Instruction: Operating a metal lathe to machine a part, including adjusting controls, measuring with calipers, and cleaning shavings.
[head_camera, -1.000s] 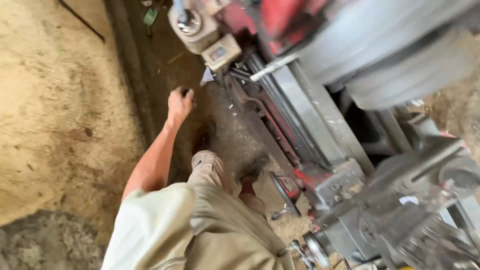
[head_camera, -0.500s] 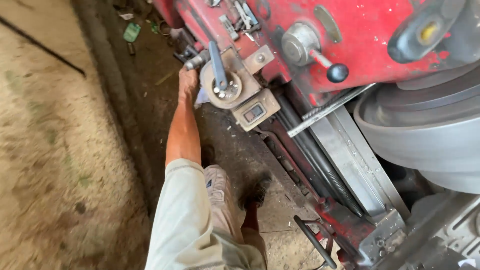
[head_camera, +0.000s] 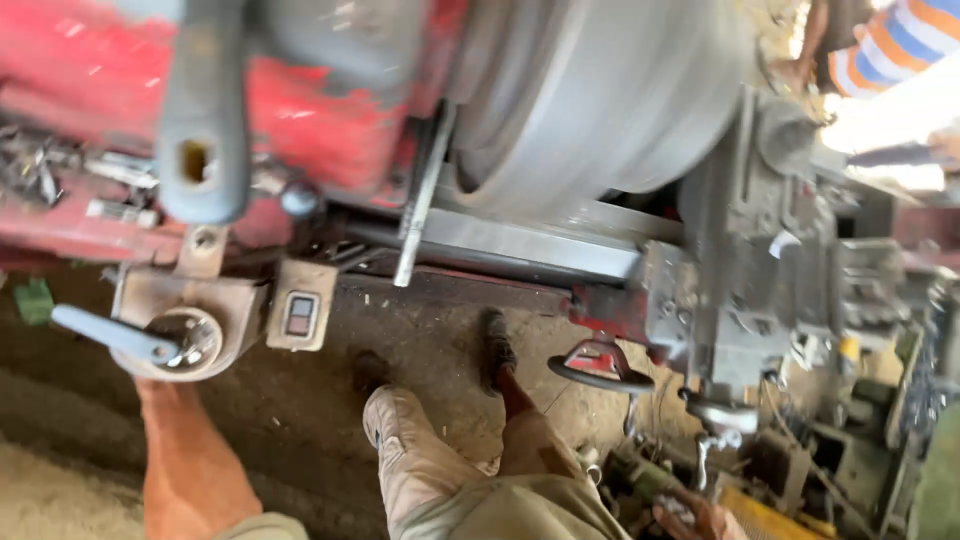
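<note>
Grey lever juts just above the left forearm; hand hidden, grip unclear.

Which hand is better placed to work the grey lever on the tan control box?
Left, probably. The left forearm reaches right up under the tan control box bearing the grey lever; the right hand sits low, far across.

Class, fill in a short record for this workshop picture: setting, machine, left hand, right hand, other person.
Setting: dirt floor beside a large lathe
Machine: red lathe body, big grey chuck, black handwheel
Left hand: hidden behind the beige lever housing; only the forearm shows
Right hand: right hand low at the frame edge, blurred; grip unclear
Other person: striped sleeve at the top right
</note>
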